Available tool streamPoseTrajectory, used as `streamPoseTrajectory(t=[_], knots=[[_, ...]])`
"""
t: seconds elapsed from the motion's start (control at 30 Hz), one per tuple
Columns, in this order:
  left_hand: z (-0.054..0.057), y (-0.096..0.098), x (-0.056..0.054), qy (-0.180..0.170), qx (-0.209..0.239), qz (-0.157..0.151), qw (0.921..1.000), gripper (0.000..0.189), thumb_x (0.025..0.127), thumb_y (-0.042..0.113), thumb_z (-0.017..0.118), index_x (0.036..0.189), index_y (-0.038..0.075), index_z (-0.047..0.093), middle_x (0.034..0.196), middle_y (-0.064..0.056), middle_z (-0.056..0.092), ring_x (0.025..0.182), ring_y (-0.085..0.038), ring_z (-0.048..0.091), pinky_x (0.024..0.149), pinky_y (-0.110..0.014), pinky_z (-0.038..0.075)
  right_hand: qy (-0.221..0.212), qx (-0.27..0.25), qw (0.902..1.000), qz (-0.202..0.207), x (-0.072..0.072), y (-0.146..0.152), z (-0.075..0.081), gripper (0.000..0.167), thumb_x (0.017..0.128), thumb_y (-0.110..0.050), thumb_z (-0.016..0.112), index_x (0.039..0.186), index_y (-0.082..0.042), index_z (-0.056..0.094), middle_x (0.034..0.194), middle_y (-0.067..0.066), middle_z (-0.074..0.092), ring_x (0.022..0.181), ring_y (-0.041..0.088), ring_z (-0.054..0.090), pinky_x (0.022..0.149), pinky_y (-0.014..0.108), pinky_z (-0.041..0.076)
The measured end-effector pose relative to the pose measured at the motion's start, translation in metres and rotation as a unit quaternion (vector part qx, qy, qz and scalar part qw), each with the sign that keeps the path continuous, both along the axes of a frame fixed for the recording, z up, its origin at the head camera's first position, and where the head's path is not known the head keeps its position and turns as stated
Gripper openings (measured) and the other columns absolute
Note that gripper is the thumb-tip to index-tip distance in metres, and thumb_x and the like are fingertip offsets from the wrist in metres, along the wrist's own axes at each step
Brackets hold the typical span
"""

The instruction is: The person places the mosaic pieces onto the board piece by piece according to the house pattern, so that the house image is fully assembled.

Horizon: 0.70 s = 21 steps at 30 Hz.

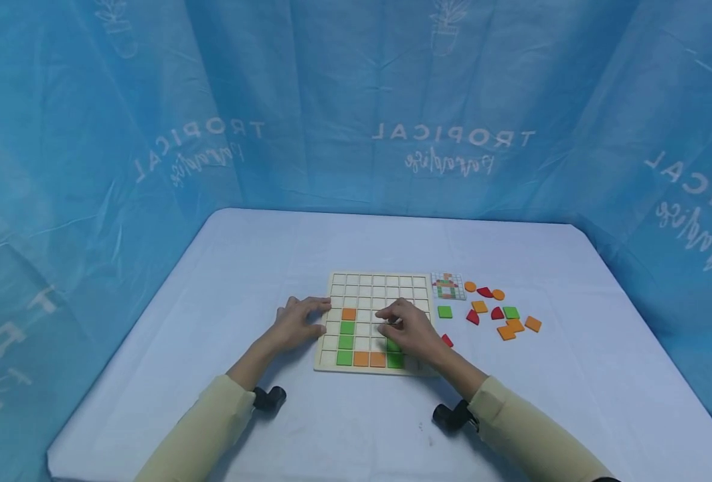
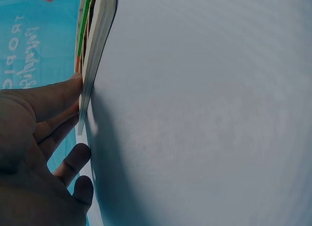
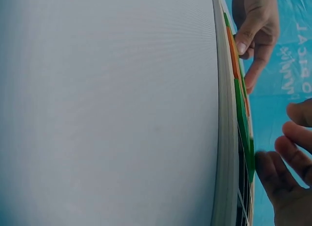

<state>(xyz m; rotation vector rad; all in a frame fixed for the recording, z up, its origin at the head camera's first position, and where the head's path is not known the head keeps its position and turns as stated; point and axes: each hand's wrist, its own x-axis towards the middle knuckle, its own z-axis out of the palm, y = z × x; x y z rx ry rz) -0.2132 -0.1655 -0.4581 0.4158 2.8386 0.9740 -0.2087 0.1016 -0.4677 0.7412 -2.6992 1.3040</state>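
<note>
A pale wooden grid board (image 1: 368, 281) lies on the table with green and orange square tiles in some cells. My left hand (image 1: 296, 321) rests against the board's left edge, thumb and fingers touching it, as the left wrist view (image 2: 29, 119) also shows. Over the right part of the board is my right hand (image 1: 413, 328), its thumb and index finger bent and a little apart. No tile shows between those fingertips in the right wrist view. Beneath this hand, a green tile (image 1: 395, 360) sits in the bottom row beside an orange tile (image 1: 378, 359).
A small pattern card (image 1: 449, 286) lies at the board's upper right. Loose pieces spread right of it: orange discs (image 1: 470, 286), red quarter-round pieces (image 1: 473, 317), orange squares (image 1: 533, 324) and green squares (image 1: 445, 312). Blue curtains (image 1: 332, 100) surround the white table (image 1: 259, 254).
</note>
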Motion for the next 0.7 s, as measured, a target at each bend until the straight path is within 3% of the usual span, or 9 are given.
streamPoseTrajectory(t=[0.23,0.47,0.7], knots=[[-0.001,0.001,0.0,-0.008,-0.001,0.008,0.9999,0.049,0.084,0.016,0.074,0.13,0.01,0.06,0.141,-0.001,0.05,0.092,-0.019,0.038,0.084,-0.043,0.026,0.003,0.011,0.9996,-0.025,0.0,0.003,0.003,0.022,0.086,-0.008,0.071,0.107,-0.003,0.071,0.099,0.004,0.059,0.089,0.017,0.057,0.077,0.032,0.05],[-0.001,0.001,-0.001,-0.003,-0.002,0.002,1.0,0.048,0.084,0.016,0.074,0.13,0.01,0.06,0.141,-0.002,0.05,0.092,-0.019,0.038,0.082,-0.043,0.026,0.058,0.056,0.995,-0.059,-0.016,0.034,0.0,0.027,0.084,-0.009,0.073,0.11,-0.002,0.07,0.102,0.007,0.063,0.093,0.024,0.055,0.078,0.04,0.047],[0.0,0.0,-0.001,-0.006,-0.005,0.004,1.0,0.048,0.084,0.016,0.074,0.13,0.009,0.061,0.141,-0.002,0.05,0.094,-0.02,0.038,0.08,-0.042,0.026,0.005,0.097,0.9877,-0.122,-0.029,0.079,-0.003,0.034,0.085,-0.014,0.073,0.116,-0.002,0.067,0.113,0.013,0.061,0.109,0.031,0.049,0.091,0.049,0.041]])
